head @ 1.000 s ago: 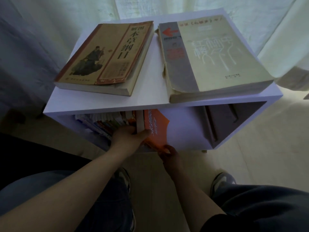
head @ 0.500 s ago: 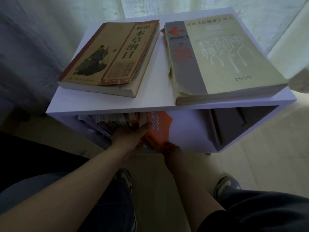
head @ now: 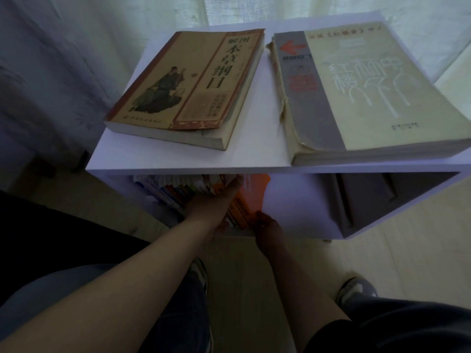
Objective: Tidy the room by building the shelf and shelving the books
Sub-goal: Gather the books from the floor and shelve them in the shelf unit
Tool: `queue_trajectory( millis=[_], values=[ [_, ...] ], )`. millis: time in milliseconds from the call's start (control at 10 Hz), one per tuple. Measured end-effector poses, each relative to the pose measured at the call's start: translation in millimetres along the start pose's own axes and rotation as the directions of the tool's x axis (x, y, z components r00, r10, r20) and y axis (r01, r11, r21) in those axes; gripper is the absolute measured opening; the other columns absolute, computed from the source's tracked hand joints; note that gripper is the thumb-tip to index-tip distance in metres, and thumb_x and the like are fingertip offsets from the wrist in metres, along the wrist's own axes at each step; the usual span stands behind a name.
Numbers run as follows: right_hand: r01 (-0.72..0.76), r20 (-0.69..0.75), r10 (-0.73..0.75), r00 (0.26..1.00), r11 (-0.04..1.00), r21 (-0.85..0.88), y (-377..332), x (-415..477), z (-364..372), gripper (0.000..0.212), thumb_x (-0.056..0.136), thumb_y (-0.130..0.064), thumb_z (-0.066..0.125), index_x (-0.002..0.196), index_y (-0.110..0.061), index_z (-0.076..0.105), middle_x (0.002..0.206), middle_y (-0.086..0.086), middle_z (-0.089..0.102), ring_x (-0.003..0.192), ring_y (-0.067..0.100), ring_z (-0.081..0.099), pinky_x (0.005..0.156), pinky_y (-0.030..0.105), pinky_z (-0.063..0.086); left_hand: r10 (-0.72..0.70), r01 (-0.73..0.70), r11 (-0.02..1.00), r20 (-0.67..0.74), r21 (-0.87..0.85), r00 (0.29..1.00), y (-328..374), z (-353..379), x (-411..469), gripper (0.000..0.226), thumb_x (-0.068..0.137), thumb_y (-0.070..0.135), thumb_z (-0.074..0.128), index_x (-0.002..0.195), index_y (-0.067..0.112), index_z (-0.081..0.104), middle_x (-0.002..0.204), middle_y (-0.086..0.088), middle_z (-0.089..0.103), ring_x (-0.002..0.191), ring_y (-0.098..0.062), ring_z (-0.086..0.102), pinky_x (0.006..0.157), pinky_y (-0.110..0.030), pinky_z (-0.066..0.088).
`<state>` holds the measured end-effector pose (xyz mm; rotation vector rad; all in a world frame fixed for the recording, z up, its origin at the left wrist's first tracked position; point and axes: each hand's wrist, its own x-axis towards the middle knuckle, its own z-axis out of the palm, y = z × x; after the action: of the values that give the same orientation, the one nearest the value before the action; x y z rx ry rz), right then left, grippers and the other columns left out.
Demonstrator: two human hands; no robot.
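The orange book (head: 254,192) stands on edge in the lower bay of the shelf (head: 254,138), at the right end of the row (head: 173,189) that fills the bay's left part. Free space lies to its right. The left hand (head: 214,205) is laid flat against the row beside it, with the fingers straight and pressing the books leftward. The right hand (head: 267,225) touches the orange book's lower near corner. In the gloom under the top board I cannot tell whether its fingers pinch that corner or only push on it. The step in hand looks like seating this book flush with its neighbours. To do that well, the left hand should brace the row so it packs tight and does not fan out. The right hand should slide the book in low along the bay floor, pushing on the spine edge, since a soft cover would likely buckle. The left fingers should slip out only once the book sits snug, because nothing props the row on its right side and it may lean. On top, the brown book (head: 188,85) and the grey book (head: 369,90) lie flat and apart. The grey one is close to the front edge, so the pushing below should stay gentle.
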<state>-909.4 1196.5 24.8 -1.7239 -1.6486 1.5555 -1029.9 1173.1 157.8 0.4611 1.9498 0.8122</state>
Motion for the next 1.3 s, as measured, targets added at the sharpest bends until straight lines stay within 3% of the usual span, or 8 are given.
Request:
queue_trajectory(
  millis=[100,200,500,600,700,900,1100,1300],
  values=[
    [-0.022,0.011,0.023,1.0,0.999,-0.045,4.9,5.5,0.0,0.036,0.1,-0.011,0.046,0.134,-0.003,0.05,0.135,0.016,0.054,0.124,0.03,0.051,0.096,0.024,0.039,0.013,-0.013,1.0,-0.003,0.016,1.0,-0.2,-1.1,-0.6,0.063,0.063,0.073,0.066,0.09,0.017,0.062,0.096,-0.01,0.068,0.084,-0.023,0.067,0.075,-0.037,0.06],
    [-0.013,0.031,0.013,0.999,1.0,-0.003,2.2,-7.0,-4.4,0.041,0.099,-0.014,0.049,0.138,-0.003,0.045,0.137,0.019,0.052,0.124,0.034,0.05,0.099,0.033,0.04,0.036,-0.036,0.999,0.007,0.027,0.999,0.1,-3.5,-3.1,0.07,0.061,0.075,0.066,0.094,0.012,0.066,0.094,-0.012,0.07,0.083,-0.024,0.069,0.077,-0.042,0.06],
    [-0.065,0.002,0.065,0.998,0.997,-0.049,-9.0,-59.9,-34.3,0.061,0.095,-0.027,0.058,0.148,-0.01,0.032,0.146,0.014,0.044,0.129,0.027,0.047,0.107,0.036,0.039,0.143,-0.14,0.974,-0.004,0.177,0.99,-12.9,-15.3,-44.7,0.041,0.081,0.05,0.068,0.103,0.015,0.061,0.107,-0.01,0.065,0.099,-0.027,0.063,0.091,-0.04,0.053],
    [-0.005,-0.021,0.003,1.0,0.997,-0.075,-20.1,-90.1,-46.6,0.059,0.095,-0.029,0.058,0.147,-0.013,0.035,0.141,0.012,0.049,0.125,0.025,0.051,0.1,0.031,0.042,0.175,-0.177,0.975,0.026,0.133,0.984,-17.4,-25.4,-68.8,0.024,0.084,0.038,0.068,0.092,0.016,0.062,0.102,-0.01,0.067,0.095,-0.026,0.063,0.089,-0.039,0.053],
    [0.046,-0.052,-0.049,0.997,0.998,-0.044,-28.7,-126.1,-58.8,0.057,0.094,-0.028,0.06,0.145,-0.015,0.038,0.136,0.01,0.053,0.119,0.023,0.054,0.09,0.028,0.046,0.211,-0.212,0.973,0.02,0.095,0.977,-23.5,-37.5,-96.8,0.019,0.086,0.03,0.067,0.074,0.016,0.061,0.085,-0.011,0.066,0.081,-0.024,0.062,0.077,-0.03,0.052],
    [0.139,-0.15,-0.137,0.979,0.99,0.006,-58.0,-196.9,-90.9,0.05,0.093,-0.026,0.061,0.139,-0.015,0.046,0.123,0.009,0.059,0.105,0.023,0.059,0.087,0.037,0.052,0.287,-0.286,0.958,0.092,-0.022,0.954,-18.4,-52.7,-159.5,0.02,0.085,0.027,0.065,0.075,0.01,0.061,0.069,-0.01,0.059,0.069,-0.027,0.059,0.069,-0.037,0.053],
    [0.327,-0.291,-0.328,0.899,0.944,-0.053,-113.0,-281.0,-134.9,0.047,0.092,-0.029,0.061,0.136,-0.019,0.049,0.113,0.001,0.062,0.101,0.017,0.06,0.092,0.039,0.052,0.471,-0.462,0.881,0.114,-0.099,0.875,16.8,-59.1,-235.4,0.022,0.085,0.036,0.067,0.075,0.017,0.063,0.095,-0.015,0.07,0.094,-0.031,0.066,0.09,-0.051,0.053],
    [0.466,-0.385,-0.423,0.82,0.885,0.02,-143.9,-346.9,-173.4,0.04,0.091,-0.029,0.063,0.129,-0.024,0.055,0.113,0.001,0.067,0.103,0.017,0.063,0.095,0.043,0.051,0.624,-0.613,0.782,0.127,-0.116,0.771,49.5,-72.6,-293.9,0.019,0.083,0.037,0.069,0.085,0.019,0.067,0.088,-0.008,0.072,0.09,-0.024,0.069,0.084,-0.046,0.057]
  ],
)
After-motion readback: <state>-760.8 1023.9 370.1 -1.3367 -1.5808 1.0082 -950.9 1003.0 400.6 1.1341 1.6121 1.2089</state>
